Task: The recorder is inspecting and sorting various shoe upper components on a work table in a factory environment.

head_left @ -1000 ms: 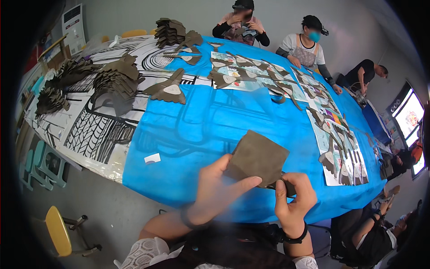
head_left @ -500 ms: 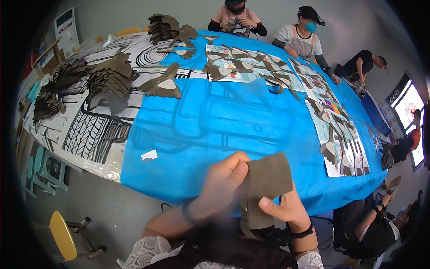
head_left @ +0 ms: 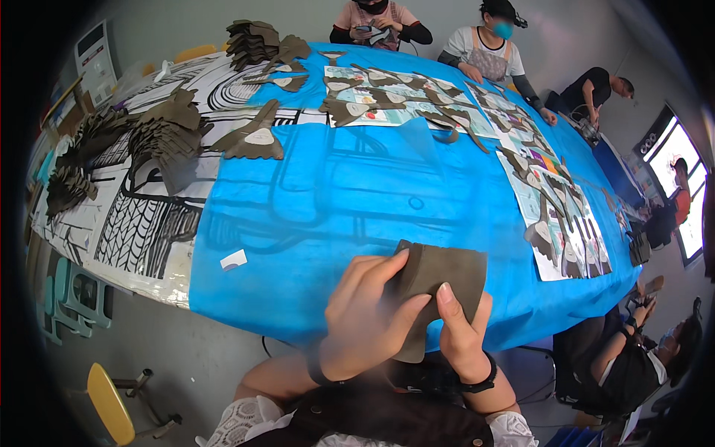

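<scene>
Between my hands, over the table's near edge, is a folded olive-brown piece of soft material point(head_left: 453, 270), like leather or felt. My left hand point(head_left: 366, 316) grips its left side, fingers behind and thumb near the middle. On its lower right, my right hand point(head_left: 465, 331) pinches it with the thumb on the front face. One part of the piece hangs down between the hands. A similar cut piece with a scalloped edge and a pale oval patch point(head_left: 259, 137) lies farther off on the blue table cover point(head_left: 320, 194).
Stacks of olive-brown pieces point(head_left: 167, 138) stand at the left on a black-and-white patterned sheet. Printed sheets point(head_left: 547, 261) bearing cut pieces lie to the right. A small white paper point(head_left: 233, 259) rests at left. Several people are around the table; a yellow chair point(head_left: 109, 402) stands lower left.
My left hand's fingers have shifted onto the piece's upper left, and my right hand's thumb has moved up onto its front. The piece has turned slightly.
</scene>
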The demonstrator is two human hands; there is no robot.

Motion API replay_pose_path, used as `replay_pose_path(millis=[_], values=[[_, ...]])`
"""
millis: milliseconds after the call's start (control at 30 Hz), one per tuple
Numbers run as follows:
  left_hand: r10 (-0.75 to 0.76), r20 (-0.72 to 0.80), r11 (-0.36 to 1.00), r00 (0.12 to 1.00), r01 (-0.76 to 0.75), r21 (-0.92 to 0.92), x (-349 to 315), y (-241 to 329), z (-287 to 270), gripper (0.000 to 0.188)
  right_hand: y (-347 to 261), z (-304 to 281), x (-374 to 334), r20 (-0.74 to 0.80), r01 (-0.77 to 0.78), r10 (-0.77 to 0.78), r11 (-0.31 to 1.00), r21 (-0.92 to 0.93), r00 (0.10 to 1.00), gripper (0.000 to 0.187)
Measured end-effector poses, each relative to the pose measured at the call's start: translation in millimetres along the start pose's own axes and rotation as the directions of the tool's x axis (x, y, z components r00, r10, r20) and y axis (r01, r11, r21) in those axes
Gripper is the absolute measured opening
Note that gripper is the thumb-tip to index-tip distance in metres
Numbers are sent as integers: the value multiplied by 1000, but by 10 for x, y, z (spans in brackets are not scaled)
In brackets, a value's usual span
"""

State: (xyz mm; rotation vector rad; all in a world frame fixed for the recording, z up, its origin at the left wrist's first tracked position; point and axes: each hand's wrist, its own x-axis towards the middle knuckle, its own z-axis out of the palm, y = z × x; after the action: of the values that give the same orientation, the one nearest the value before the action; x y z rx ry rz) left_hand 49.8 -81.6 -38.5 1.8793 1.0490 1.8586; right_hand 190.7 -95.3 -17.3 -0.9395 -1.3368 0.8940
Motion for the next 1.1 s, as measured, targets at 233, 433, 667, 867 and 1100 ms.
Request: replay_pose_path(millis=[233,433,667,867,1100], values=[[-231,5,953,973,228,-202,-80,-89,50,33,123,-16,10,36,-129,129,992,-14,991,25],[-534,140,730,834,538,-422,-125,-60,2,33,230,2,40,69,-40,50,990,-135,996,28],[-542,172,703,823,555,-444,-83,-16,-56,29,355,-15,62,100,-174,183,981,-86,978,26],[-593,207,692,778,624,-363,-57,-12,-83,25,598,-98,87,210,551,-545,594,-587,811,14],[-561,200,732,803,594,-334,-43,-31,-52,28,864,-141,-2,107,-408,401,912,54,910,22]])
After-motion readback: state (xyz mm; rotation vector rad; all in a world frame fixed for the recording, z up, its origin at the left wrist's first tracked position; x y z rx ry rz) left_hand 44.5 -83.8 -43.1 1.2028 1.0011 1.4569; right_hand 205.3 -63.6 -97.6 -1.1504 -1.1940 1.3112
